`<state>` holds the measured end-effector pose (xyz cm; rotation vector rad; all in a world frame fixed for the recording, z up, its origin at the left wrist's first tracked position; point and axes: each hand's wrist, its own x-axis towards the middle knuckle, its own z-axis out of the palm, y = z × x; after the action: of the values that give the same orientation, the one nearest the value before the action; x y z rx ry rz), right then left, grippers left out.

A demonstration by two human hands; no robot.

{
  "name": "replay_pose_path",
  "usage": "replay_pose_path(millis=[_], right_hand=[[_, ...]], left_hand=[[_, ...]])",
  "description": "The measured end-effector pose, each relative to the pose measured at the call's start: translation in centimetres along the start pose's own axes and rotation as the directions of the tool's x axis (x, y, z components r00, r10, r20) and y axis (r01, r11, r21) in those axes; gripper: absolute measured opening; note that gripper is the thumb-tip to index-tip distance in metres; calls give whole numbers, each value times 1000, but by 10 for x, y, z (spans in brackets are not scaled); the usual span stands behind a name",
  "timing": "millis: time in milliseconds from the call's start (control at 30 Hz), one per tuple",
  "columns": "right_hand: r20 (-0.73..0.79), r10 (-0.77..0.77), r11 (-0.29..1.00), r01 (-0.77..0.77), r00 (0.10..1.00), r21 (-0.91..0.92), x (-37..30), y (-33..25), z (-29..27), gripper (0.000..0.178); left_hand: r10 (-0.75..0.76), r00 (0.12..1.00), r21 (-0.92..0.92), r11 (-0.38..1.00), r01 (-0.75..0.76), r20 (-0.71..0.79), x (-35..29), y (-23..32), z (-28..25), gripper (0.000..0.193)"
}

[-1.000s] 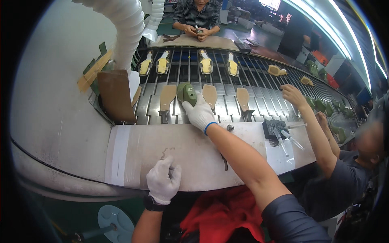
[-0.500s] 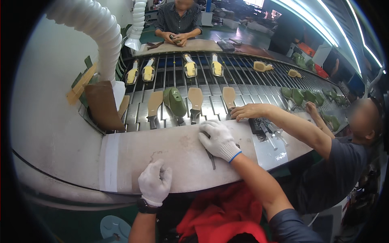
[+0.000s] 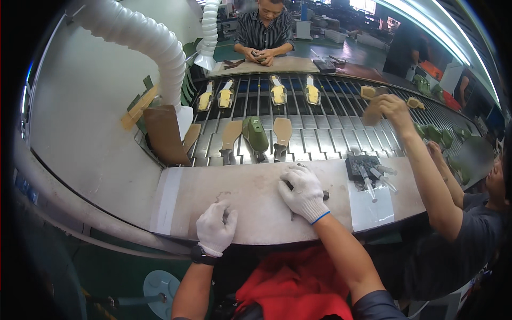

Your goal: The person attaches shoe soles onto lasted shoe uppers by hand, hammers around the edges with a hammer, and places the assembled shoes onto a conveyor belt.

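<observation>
Right hand [image 3: 302, 188], mine, curls over a dark tool [image 3: 326, 196], grip indiscernible; one green last [image 3: 256, 135] already stands between tan soles [image 3: 282, 131], remainder unshown.

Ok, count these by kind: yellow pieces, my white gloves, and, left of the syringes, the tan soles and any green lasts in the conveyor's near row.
Yellow pieces: 4
Tan soles: 3, one partly hidden behind the brown board
White gloves: 2
Green last: 1
Total: 10
</observation>
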<state>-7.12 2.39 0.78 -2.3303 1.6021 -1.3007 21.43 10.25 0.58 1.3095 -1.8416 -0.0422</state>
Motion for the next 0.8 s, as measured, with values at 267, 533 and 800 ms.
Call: replay_pose_path(millis=[267, 533, 800], right_hand=[[-43, -30, 999, 31, 999, 10, 1, -3, -2, 11], [-87, -44, 998, 39, 995, -51, 0, 4, 4, 14], [-31, -37, 999, 37, 999, 16, 6, -2, 1, 12]], left_hand=[[-13, 999, 15, 1000, 12, 35, 2, 1, -3, 25], [-116, 991, -13, 993, 117, 72, -4, -3, 3, 26], [-89, 993, -19, 996, 91, 73, -4, -13, -1, 29]])
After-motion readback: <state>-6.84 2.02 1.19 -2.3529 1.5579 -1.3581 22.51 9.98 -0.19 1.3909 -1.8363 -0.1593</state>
